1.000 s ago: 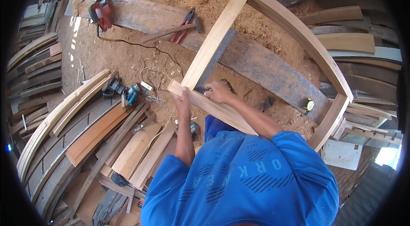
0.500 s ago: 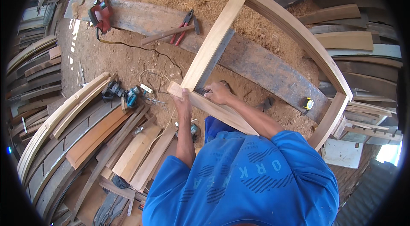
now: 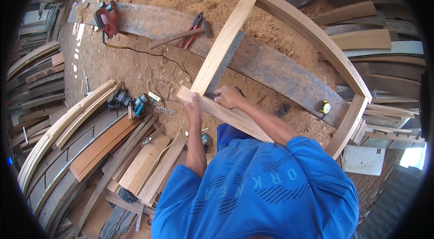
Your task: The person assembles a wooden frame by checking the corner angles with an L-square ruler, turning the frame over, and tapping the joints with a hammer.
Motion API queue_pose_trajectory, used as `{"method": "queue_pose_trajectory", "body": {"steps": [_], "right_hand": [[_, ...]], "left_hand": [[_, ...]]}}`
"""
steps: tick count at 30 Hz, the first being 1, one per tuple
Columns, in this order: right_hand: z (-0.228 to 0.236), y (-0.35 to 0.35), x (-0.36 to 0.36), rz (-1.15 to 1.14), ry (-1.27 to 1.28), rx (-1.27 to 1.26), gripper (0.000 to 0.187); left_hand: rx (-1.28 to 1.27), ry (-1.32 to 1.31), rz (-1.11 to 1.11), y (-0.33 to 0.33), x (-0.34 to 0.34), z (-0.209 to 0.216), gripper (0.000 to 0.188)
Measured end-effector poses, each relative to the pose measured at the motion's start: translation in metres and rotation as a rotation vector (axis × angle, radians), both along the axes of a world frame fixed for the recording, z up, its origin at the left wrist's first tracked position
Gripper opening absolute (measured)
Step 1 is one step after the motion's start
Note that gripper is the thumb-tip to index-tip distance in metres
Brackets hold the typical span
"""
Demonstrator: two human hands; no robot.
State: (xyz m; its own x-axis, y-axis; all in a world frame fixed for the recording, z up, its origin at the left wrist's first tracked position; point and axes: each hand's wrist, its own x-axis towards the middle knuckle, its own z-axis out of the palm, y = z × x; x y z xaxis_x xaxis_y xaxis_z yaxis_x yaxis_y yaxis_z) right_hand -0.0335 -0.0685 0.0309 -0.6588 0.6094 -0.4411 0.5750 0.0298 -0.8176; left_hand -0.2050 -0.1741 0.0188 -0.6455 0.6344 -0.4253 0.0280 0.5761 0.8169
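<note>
Both hands' grip on wooden frame (image 3: 224, 49) corner, upright rail running up-right

The arched frame (image 3: 289, 53) is pale, planed wood, smooth and matt, and so is its straight rail (image 3: 224, 44). The long plank (image 3: 271, 65) beneath it is weathered grey timber, rough and dull, lying on a floor (image 3: 149, 65) of loose, grainy sawdust. The pliers (image 3: 193, 27) have dark metal jaws and red glossy grips; the sleeve (image 3: 266, 189) is blue knit cloth.
</note>
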Motion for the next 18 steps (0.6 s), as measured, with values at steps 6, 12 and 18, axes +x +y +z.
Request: {"method": "queue_pose_trajectory", "body": {"steps": [6,12,18], "right_hand": [[0.022,-0.001,0.031,-0.051,0.089,0.073,0.033],[0.108,-0.018,0.084,-0.145,0.244,0.268,0.033],[0.142,-0.05,0.279,-0.244,-0.111,0.71,0.026]], "left_hand": [[0.168,0.669,-0.06,0.016,0.027,0.035,0.07],[0.584,-0.585,-0.132,0.028,0.125,0.064,0.077],[0.148,-0.131,-0.813,0.042,0.255,0.09,0.056]]}}
